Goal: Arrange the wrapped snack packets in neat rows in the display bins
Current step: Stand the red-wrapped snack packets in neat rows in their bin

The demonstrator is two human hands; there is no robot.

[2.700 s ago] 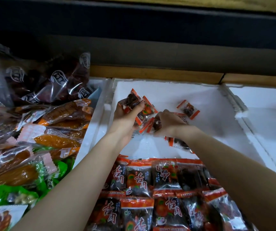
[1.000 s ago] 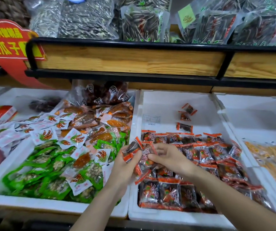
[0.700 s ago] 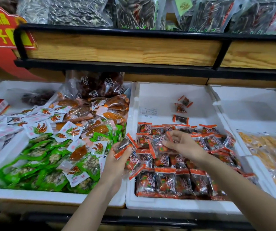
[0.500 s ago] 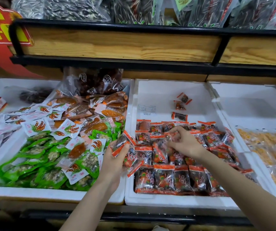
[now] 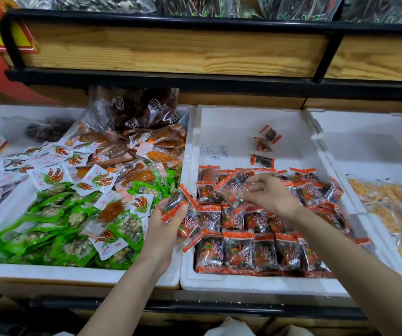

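Observation:
A white foam bin (image 5: 221, 283) in the middle holds rows of orange-and-dark snack packets (image 5: 263, 253) along its front half. My left hand (image 5: 164, 224) grips a small stack of the same packets (image 5: 179, 202) over the bin's left wall. My right hand (image 5: 267, 194) pinches one packet (image 5: 231, 190) above the second row from the back. Three loose packets (image 5: 263, 144) lie on the bare white floor at the back of the bin.
The left bin (image 5: 73, 275) is heaped with green, white and orange packets. A right bin (image 5: 365, 146) holds yellow packets (image 5: 401, 209). A wooden shelf with a black rail (image 5: 170, 78) overhangs the bins' far ends, carrying bags of seeds.
The view pulled back from the bin's far end to its front. My right hand took one packet from the left hand's stack and carried it back over the rows.

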